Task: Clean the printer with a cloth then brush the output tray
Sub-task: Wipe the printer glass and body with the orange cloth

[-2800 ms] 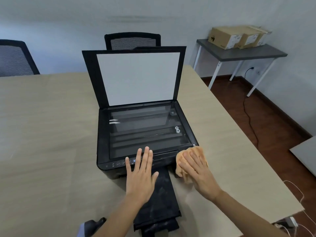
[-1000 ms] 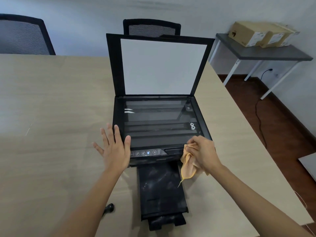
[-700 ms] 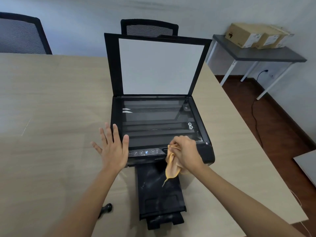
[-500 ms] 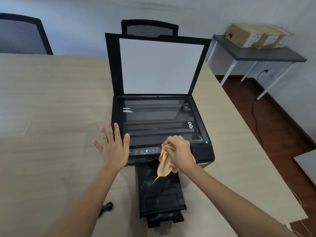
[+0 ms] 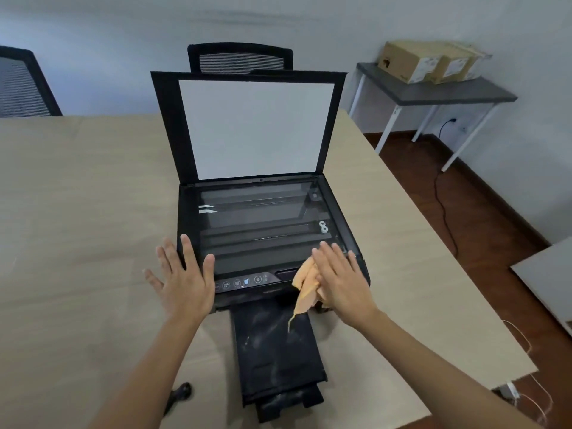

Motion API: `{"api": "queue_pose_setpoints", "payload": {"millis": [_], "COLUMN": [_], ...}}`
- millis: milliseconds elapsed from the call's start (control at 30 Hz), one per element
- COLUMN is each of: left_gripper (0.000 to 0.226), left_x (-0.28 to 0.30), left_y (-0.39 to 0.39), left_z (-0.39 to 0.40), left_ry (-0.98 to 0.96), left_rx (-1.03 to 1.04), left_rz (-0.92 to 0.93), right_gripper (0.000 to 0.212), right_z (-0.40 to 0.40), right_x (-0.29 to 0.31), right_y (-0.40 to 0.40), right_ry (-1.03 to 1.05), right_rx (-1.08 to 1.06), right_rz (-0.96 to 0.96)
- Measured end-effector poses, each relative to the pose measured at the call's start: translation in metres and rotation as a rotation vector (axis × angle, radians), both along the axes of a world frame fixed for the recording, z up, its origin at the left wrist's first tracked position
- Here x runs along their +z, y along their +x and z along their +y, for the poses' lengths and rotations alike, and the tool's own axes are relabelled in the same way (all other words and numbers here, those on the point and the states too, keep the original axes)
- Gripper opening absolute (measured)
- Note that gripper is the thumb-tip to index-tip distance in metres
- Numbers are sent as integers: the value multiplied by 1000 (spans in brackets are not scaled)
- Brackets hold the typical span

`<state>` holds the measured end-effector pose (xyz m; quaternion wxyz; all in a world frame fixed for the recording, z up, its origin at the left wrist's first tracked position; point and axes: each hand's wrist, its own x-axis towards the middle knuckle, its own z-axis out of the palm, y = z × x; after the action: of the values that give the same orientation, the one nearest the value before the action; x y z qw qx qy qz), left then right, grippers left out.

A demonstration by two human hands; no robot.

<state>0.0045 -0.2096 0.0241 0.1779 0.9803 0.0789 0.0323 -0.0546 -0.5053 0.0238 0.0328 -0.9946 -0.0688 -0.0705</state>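
Printer (image 5: 266,243) is sitting mid-frame on the desk (image 5: 77,212), lid raised. Right hand (image 5: 342,280), fingers straight, is pressing the cloth (image 5: 305,284) onto its front edge; left hand (image 5: 182,280), fingers spread, is likely steadying it.

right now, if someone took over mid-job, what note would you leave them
Left hand: open, flat at the printer's front left corner.
Right hand: open, fingers straight, pressing the orange cloth on the front right edge.
Scanner lid is up, glass exposed.
Output tray is pulled out, visibly dusty.
Done: cloth wiping is under way.
Left: finish wiping, then brush the tray. No brush identifiable; a dark object lies by the left forearm.
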Motion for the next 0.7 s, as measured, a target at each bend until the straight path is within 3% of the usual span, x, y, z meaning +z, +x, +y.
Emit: {"api": "queue_pose_setpoints", "payload": {"millis": [133, 167, 300, 467, 600, 700], "left_gripper": [72, 72, 71, 66, 71, 73], "left_x": [0, 0, 0, -4, -6, -5], "left_y": [0, 0, 1, 0, 0, 0], "left_z": [-2, -1, -1, -2, 1, 0], "left_ry": [13, 13, 13, 18, 25, 13], "left_rx": [9, 13, 9, 12, 12, 16], "left_rz": [-10, -10, -12, -30, -24, -27], "right_gripper": [48, 49, 69, 57, 86, 83], "right_z": [13, 19, 7, -21, -9, -22], "right_x": [3, 3, -8, -7, -2, 6], "right_y": [8, 9, -16, -19, 10, 46], "right_ry": [196, 232, 217, 315, 187, 182], "right_rx": [-456, -482, -48, -379, -409, -382], "right_rz": [41, 39, 43, 18, 111, 181]}}
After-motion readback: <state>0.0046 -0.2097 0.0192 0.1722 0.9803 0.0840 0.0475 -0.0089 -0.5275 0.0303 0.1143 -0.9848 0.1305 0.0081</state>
